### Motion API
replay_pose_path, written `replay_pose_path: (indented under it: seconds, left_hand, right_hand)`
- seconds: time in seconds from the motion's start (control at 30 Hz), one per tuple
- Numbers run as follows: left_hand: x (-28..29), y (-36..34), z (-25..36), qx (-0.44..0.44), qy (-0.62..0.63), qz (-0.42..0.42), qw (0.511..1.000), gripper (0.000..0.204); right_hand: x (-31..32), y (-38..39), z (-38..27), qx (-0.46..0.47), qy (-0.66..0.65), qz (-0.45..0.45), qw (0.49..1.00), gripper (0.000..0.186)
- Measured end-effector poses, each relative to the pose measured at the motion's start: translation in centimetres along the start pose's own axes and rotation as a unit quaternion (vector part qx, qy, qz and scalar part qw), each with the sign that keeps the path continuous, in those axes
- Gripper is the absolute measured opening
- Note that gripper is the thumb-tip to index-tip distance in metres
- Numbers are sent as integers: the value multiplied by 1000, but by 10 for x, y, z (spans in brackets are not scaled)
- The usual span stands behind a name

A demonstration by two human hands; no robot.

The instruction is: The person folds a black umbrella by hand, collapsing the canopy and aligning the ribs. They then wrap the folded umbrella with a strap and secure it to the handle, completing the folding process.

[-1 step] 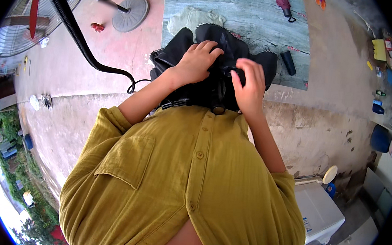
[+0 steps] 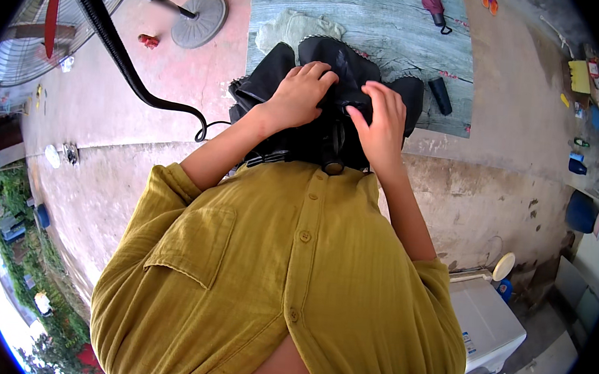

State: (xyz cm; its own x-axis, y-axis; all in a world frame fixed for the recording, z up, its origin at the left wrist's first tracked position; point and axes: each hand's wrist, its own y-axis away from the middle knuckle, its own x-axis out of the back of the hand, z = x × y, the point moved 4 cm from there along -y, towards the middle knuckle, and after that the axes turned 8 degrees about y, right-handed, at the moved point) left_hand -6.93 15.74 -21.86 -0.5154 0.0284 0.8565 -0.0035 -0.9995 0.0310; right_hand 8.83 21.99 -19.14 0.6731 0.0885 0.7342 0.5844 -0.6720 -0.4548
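Handling black umbrella (image 2: 338, 58) at twelve o'clock: left hand (image 2: 298, 97) on it, grip unclear; right hand (image 2: 385, 122), one o'clock, thumb and fingers apart. Loose panels (image 2: 406, 100) might slip if tugged unevenly.

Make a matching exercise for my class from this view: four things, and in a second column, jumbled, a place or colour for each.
Things
1. black umbrella
2. maroon umbrella
3. fan base
4. orange slippers

Places and colours
A. grey and round, at the upper left
B. on the floor, right of the blue wood-patterned sheet
C. under the left hand and by the right hand
D. lying on the blue wood-patterned sheet, near the picture's top edge

Right pairs: 1-C, 2-D, 3-A, 4-B
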Motion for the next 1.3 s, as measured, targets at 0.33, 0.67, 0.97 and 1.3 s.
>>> replay_pose_path:
  seconds: [0.33, 0.67, 0.97, 1.3]
  left_hand:
    - [20, 12, -9, -17, -17, 100, 995, 46]
    - [43, 1, -3, -50, 53, 175, 982, 24]
    - [45, 5, 5, -74, 14, 196, 978, 34]
    - [35, 2, -18, -8, 115, 183, 976, 27]
  right_hand:
    - [-43, 21, 78, -215, -151, -13, 965, 14]
    - [-11, -13, 37, -46, -14, 92, 995, 32]
    - [-22, -1, 36, -19, 17, 16, 1000, 24]
    - [-26, 1, -24, 86, -103, 16, 991, 34]
